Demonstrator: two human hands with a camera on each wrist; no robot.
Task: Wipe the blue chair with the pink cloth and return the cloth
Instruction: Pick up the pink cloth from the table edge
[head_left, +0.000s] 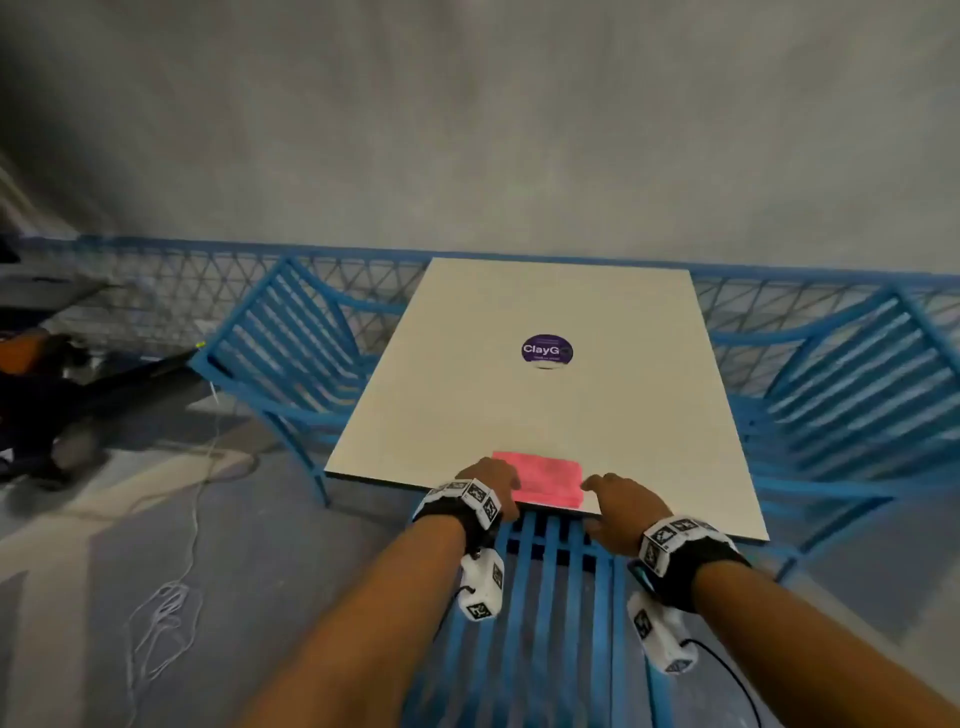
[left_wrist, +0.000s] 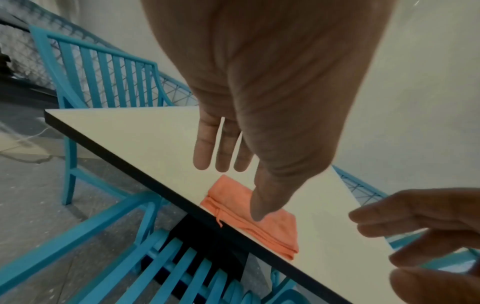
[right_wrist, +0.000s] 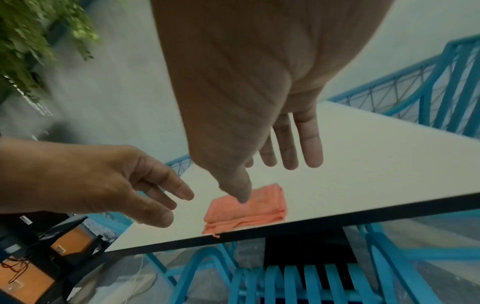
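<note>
The folded pink cloth (head_left: 543, 477) lies between both open hands.

1. I count three blue chairs: one at the left of the head view (head_left: 291, 353), one at the right (head_left: 852, 395), and one at the bottom centre under my arms (head_left: 545, 597).
2. One white table (head_left: 545, 415).
3. One folded pink cloth (head_left: 545, 478), at the table's near edge.
4. One round purple sticker (head_left: 546, 351), mid-table.
5. My two hands: left hand (head_left: 491, 486), right hand (head_left: 623, 512).
</note>
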